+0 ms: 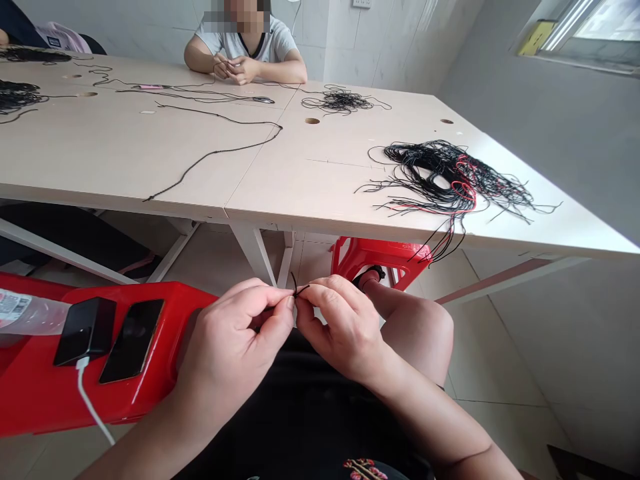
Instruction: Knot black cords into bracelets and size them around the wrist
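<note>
Thumb and fingers of my left hand (245, 320) pinch a thin black cord (295, 283), its short end sticking up between the hands. From the other side, my right hand (340, 320) pinches the same cord, fingertips nearly touching those of the left. Whether there is a knot at the meeting point is too small to tell. Both hands are above my lap, in front of the table edge. On the table lie a large bundle of black cords with some red strands (440, 173) and a single long black cord (215, 152).
Across the pale table (310, 193) a person (245, 53) sits with hands together. A smaller black cord tangle (345, 100) lies nearby. At my left, a red stool (165, 347) holds a phone (133, 340), a black charger (87, 330) with white cable and a plastic bottle (35, 313). Another red stool (370, 252) stands under the table.
</note>
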The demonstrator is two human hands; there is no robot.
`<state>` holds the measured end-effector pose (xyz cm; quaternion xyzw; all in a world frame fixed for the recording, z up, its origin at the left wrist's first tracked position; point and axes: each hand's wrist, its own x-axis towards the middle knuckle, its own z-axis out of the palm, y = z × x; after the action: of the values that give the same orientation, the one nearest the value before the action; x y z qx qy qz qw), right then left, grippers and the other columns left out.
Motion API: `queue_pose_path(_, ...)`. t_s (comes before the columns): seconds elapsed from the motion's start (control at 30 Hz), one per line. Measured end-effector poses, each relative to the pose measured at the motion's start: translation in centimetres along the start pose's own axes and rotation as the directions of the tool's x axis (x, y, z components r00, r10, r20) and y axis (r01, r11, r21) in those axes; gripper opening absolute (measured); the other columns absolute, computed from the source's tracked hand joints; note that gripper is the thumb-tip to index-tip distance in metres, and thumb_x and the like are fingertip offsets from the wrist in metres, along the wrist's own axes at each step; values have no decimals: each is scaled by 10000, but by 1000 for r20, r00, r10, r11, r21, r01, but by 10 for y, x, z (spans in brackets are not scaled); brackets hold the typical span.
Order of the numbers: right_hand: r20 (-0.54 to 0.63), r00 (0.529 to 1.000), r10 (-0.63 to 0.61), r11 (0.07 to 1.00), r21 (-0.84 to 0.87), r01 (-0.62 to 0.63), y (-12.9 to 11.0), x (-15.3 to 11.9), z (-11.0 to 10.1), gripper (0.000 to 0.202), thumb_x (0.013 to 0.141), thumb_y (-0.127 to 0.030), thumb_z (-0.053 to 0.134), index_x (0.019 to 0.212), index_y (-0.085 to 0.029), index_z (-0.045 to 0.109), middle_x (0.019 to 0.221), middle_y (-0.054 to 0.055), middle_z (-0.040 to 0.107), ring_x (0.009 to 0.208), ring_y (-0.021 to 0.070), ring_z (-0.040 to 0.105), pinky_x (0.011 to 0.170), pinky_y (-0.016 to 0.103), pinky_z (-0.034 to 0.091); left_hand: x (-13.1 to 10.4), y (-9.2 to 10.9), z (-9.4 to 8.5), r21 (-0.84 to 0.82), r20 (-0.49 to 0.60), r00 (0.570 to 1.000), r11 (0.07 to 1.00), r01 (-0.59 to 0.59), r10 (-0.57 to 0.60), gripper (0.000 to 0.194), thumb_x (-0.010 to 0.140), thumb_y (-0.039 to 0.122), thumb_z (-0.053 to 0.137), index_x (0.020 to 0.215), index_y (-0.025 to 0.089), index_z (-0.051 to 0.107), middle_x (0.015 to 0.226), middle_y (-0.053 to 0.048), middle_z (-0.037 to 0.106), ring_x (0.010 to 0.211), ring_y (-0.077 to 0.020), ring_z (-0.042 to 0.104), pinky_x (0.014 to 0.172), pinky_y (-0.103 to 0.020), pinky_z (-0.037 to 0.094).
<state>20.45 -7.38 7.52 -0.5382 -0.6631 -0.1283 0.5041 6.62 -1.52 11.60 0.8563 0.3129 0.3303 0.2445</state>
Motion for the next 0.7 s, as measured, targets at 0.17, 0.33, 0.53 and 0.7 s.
queue_pose_path(0.17, -19, 1000, 6, 1000, 2, -6, 1, -3, 3, 108, 852, -94, 531, 902, -190, 535, 725, 33, 627, 644, 126, 550, 596, 250, 489, -1, 2, 0, 61, 9, 998, 996, -59, 58, 109, 842, 145, 547, 751, 178, 597, 690, 35, 582, 621, -67, 534, 578, -172, 423)
queue_pose_path(0.33, -8, 995, -102, 993, -66, 102, 5, -4, 4, 124, 836, -86, 555, 920, -175, 534, 743, 48, 624, 649, 136, 526, 580, 266, 469, -1, 1, 1, 115, 14, 995, 989, -96, 95, 155, 841, 159, 540, 693, 164, 589, 636, 21, 542, 575, -82, 492, 537, -209, 395)
queue_pose_path(0.53, 43, 997, -65, 998, 10, 64, 8, -4, 4, 60, 850, -140, 534, 835, -197, 532, 693, 20, 583, 608, 119, 480, 575, 253, 448, -1, -2, -1, 95, 94, 993, 992, -84, 75, 192, 841, 168, 524, 659, 165, 588, 584, 33, 436, 508, -76, 406, 479, -222, 336)
queue_pose_path(0.7, 43, 997, 67, 977, 199, -74, 8, 0, 6, 112, 783, -96, 493, 724, -186, 523, 600, -12, 504, 549, 94, 440, 515, 215, 417, 1, -3, -1, 70, 166, 986, 997, -32, 20, 236, 837, 164, 496, 604, 170, 528, 578, 39, 418, 489, -63, 389, 468, -198, 334)
